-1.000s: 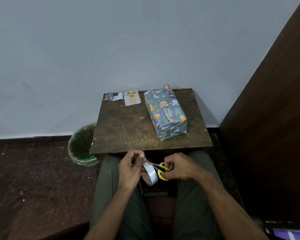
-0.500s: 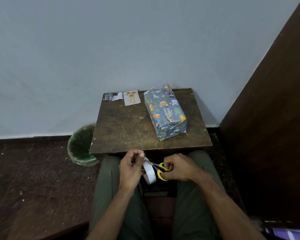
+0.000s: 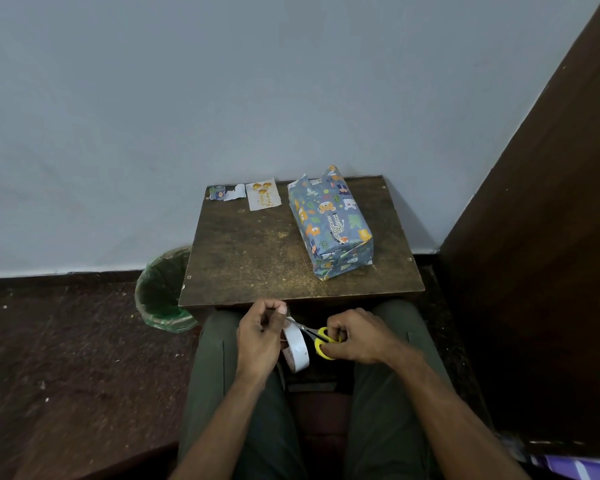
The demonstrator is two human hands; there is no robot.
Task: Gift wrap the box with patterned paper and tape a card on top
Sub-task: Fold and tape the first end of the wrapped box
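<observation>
A box wrapped in blue animal-patterned paper [image 3: 329, 223] lies on the right half of a small brown table [image 3: 257, 258], its far end flaps standing up. A white card with gold print [image 3: 264, 199] lies flat at the table's back edge. Below the table's front edge, over my lap, my left hand [image 3: 260, 337] holds a white tape roll [image 3: 297, 348] and pinches a pulled-out strip at its fingertips. My right hand [image 3: 355, 337] grips yellow-handled scissors [image 3: 321, 339], whose blades point left at the strip.
Two small paper scraps [image 3: 227, 192] lie at the table's back left corner. A green-lined bin [image 3: 161, 289] stands on the floor left of the table. A dark wooden panel [image 3: 534, 237] rises on the right. A purple roll [image 3: 582, 469] shows at the bottom right.
Both hands stay close together over my lap; the tape roll has shifted slightly. The box and card have not moved.
</observation>
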